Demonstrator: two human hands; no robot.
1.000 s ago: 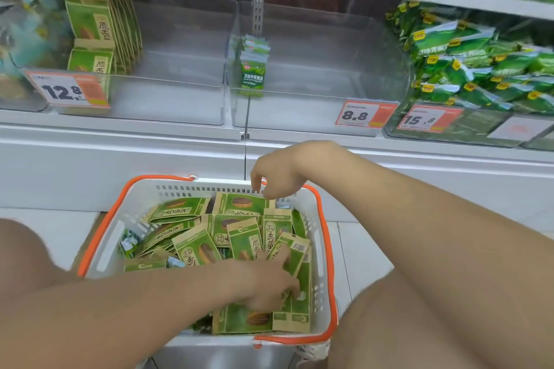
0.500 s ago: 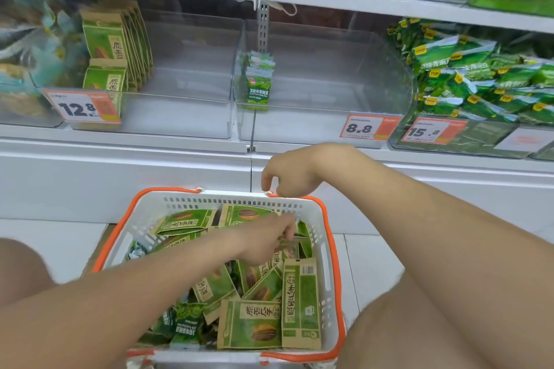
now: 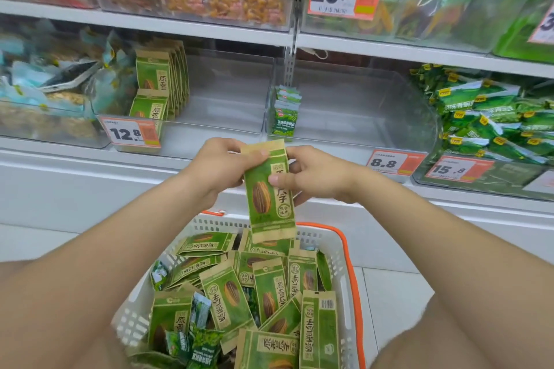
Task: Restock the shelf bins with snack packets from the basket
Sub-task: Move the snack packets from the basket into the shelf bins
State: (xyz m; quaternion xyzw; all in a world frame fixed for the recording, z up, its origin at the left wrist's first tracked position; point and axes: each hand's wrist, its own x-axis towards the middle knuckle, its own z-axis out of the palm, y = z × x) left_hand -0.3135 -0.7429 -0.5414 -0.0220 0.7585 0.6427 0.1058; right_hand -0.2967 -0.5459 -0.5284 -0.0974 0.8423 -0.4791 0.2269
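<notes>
Your left grip and right grip pinch one sunflower-seed packet above the basket. Earlier both were down at the basket.

White shop shelving fills the view behind the grip. Upper shelf board runs well above it. Lower shelf edge sits level with it on both sides. Slotted metal upright stands just above the grip, dividing two bays. White base panel lies below and left. Pale floor tiles with thin grey joints lie below and right. Light even and soft.
</notes>
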